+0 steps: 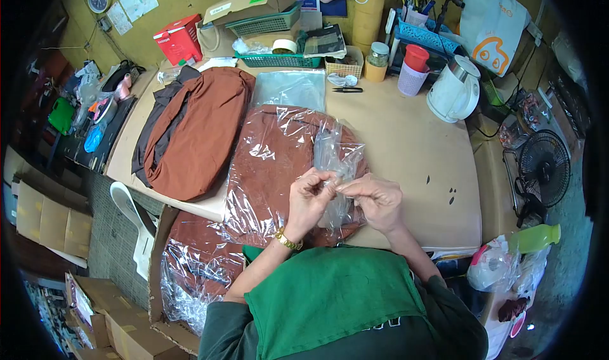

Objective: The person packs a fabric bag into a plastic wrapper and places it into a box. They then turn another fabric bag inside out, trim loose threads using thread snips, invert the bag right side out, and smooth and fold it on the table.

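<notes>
A folded brown garment in a clear plastic bag [269,163] lies on the table in front of me. Above its right part, my left hand [309,198] and my right hand [377,198] meet with fingertips pinched together. Gathered clear plastic from the bag bunches up behind and below the fingers. Whatever sits between the fingertips is too small to make out. A gold watch [288,238] is on the left wrist. To the left lies an unbagged stack of brown garments [200,131] with dark grey cloth along its edge. Flat clear plastic bags [290,88] lie behind the bagged garment.
An open cardboard box [157,277] with bagged brown garments stands below the table's left edge. Small black snips [347,90], a white kettle [453,88], a lilac cup [412,81], a jar [377,62] and a green basket [276,60] line the back. A fan [544,168] stands at right.
</notes>
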A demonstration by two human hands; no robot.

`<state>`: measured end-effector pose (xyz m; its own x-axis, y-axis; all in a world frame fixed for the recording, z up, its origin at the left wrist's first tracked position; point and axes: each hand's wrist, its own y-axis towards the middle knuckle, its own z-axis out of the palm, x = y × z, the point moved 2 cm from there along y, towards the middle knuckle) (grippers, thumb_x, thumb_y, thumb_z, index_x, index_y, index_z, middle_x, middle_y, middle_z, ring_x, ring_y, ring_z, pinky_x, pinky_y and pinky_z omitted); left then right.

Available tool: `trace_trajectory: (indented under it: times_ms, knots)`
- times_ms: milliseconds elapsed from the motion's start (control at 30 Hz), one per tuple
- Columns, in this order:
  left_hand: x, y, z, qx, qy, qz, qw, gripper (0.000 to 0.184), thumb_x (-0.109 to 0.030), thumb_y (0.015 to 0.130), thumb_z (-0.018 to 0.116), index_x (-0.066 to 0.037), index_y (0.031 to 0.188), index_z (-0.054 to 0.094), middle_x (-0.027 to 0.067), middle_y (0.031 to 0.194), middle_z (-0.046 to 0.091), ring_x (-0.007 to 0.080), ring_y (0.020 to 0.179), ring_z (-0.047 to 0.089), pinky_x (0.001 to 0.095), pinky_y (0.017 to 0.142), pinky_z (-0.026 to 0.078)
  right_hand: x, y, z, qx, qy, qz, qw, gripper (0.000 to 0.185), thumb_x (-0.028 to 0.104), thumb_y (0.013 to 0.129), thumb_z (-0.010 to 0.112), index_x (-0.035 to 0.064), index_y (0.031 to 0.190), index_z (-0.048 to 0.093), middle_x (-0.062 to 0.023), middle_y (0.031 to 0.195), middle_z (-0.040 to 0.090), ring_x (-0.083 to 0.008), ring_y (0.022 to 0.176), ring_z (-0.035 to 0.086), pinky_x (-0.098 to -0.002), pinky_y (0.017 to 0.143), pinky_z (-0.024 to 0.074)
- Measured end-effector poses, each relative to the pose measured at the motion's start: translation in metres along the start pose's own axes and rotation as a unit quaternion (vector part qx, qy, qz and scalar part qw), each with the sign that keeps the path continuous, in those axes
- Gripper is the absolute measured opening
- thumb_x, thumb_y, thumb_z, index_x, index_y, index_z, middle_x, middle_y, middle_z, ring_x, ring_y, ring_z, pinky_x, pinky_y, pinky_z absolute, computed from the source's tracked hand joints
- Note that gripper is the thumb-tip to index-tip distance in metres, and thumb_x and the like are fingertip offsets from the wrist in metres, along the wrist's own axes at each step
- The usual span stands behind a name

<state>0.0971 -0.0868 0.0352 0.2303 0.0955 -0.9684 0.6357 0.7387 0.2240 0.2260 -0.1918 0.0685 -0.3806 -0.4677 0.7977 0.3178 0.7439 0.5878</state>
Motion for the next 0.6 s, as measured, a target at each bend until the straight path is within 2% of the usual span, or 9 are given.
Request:
trace_trajectory:
  times_ms: [33, 100, 167, 233, 267, 333, 467, 567, 600]
  knots:
    - [-0.002, -0.001, 0.001, 0.001, -0.001, -0.002, 1.000, 0.010, -0.007, 0.089, 0.069, 0.002, 0.094, 0.069, 0.0007, 0.081, 0.058, 0.0096, 0.068, 0.057, 0.0227, 0.061, 0.045, 0.011, 0.005, 0.001, 0.017, -0.115, -0.153, 0.981, 0.009, -0.004, 0.088, 0.065, 0.0043, 0.089, 0.069, -0.0102, 0.095, 0.070, -0.0130, 0.073, 0.065, -0.0265, 0.063, 0.0506]
    - [-0.017, -0.003, 0.007, 0.018, 0.173, 0.136, 0.975, 0.012, -0.007, 0.085, 0.073, 0.002, 0.092, 0.070, 0.0010, 0.076, 0.054, 0.0099, 0.069, 0.051, 0.0245, 0.061, 0.043, 0.019, 0.017, 0.005, -0.011, -0.147, -0.114, 0.982, 0.008, -0.005, 0.087, 0.066, 0.0024, 0.089, 0.069, -0.0086, 0.092, 0.069, -0.0117, 0.073, 0.065, -0.0260, 0.062, 0.0510]
    - [-0.019, -0.006, 0.009, 0.009, 0.143, 0.121, 0.982, 0.015, -0.006, 0.081, 0.075, 0.002, 0.092, 0.071, 0.0017, 0.073, 0.051, 0.0100, 0.070, 0.046, 0.0254, 0.060, 0.040, 0.016, 0.018, 0.006, -0.039, -0.178, -0.078, 0.980, 0.008, -0.007, 0.085, 0.067, 0.0004, 0.089, 0.068, -0.0070, 0.088, 0.069, -0.0103, 0.074, 0.064, -0.0254, 0.061, 0.0514]
    - [-0.014, -0.006, 0.007, 0.008, 0.137, 0.131, 0.982, 0.014, -0.004, 0.080, 0.075, 0.002, 0.092, 0.071, 0.0014, 0.074, 0.051, 0.0103, 0.071, 0.047, 0.0244, 0.062, 0.039, -0.006, 0.012, 0.006, -0.106, 0.100, 0.164, 0.976, 0.008, -0.007, 0.082, 0.069, -0.0028, 0.088, 0.068, -0.0067, 0.087, 0.067, -0.0100, 0.075, 0.064, -0.0245, 0.062, 0.0519]
    - [-0.015, -0.007, 0.006, 0.006, 0.137, 0.131, 0.982, 0.014, -0.004, 0.080, 0.075, 0.002, 0.092, 0.071, 0.0014, 0.074, 0.051, 0.0103, 0.071, 0.047, 0.0244, 0.062, 0.039, -0.006, 0.011, 0.007, -0.105, 0.101, 0.165, 0.975, 0.008, -0.007, 0.082, 0.069, -0.0028, 0.088, 0.068, -0.0067, 0.087, 0.067, -0.0100, 0.075, 0.064, -0.0245, 0.062, 0.0519]
    - [-0.016, -0.009, 0.005, 0.014, 0.133, 0.113, 0.985, 0.015, -0.001, 0.080, 0.073, 0.002, 0.094, 0.071, 0.0009, 0.074, 0.051, 0.0104, 0.072, 0.048, 0.0235, 0.065, 0.040, -0.003, 0.010, 0.008, -0.066, -0.032, 0.122, 0.990, 0.008, -0.006, 0.082, 0.069, -0.0045, 0.090, 0.067, -0.0064, 0.086, 0.064, -0.0110, 0.077, 0.064, -0.0242, 0.064, 0.0522]
    - [-0.013, -0.007, 0.000, 0.014, 0.092, 0.108, 0.990, 0.017, 0.000, 0.079, 0.072, 0.002, 0.096, 0.070, 0.0010, 0.075, 0.051, 0.0102, 0.075, 0.049, 0.0224, 0.068, 0.041, 0.011, 0.014, 0.002, 0.023, -0.074, 0.088, 0.993, 0.007, -0.004, 0.083, 0.069, -0.0053, 0.089, 0.066, -0.0061, 0.088, 0.065, -0.0112, 0.078, 0.064, -0.0243, 0.065, 0.0524]
    - [-0.028, -0.008, 0.005, 0.032, 0.087, 0.146, 0.985, 0.020, -0.002, 0.078, 0.072, 0.002, 0.097, 0.069, 0.0016, 0.075, 0.054, 0.0094, 0.072, 0.051, 0.0225, 0.066, 0.043, 0.008, 0.011, -0.001, 0.033, -0.059, 0.094, 0.993, 0.007, -0.004, 0.082, 0.069, -0.0045, 0.088, 0.066, -0.0087, 0.086, 0.064, -0.0163, 0.077, 0.065, -0.0268, 0.066, 0.0523]
    - [-0.032, -0.008, 0.006, 0.022, 0.151, 0.135, 0.979, 0.019, -0.003, 0.078, 0.071, 0.002, 0.096, 0.068, 0.0038, 0.075, 0.057, 0.0114, 0.069, 0.055, 0.0247, 0.065, 0.047, 0.013, 0.012, -0.001, 0.028, -0.144, 0.031, 0.989, 0.008, -0.005, 0.081, 0.069, -0.0041, 0.088, 0.066, -0.0108, 0.085, 0.063, -0.0200, 0.076, 0.065, -0.0284, 0.065, 0.0520]
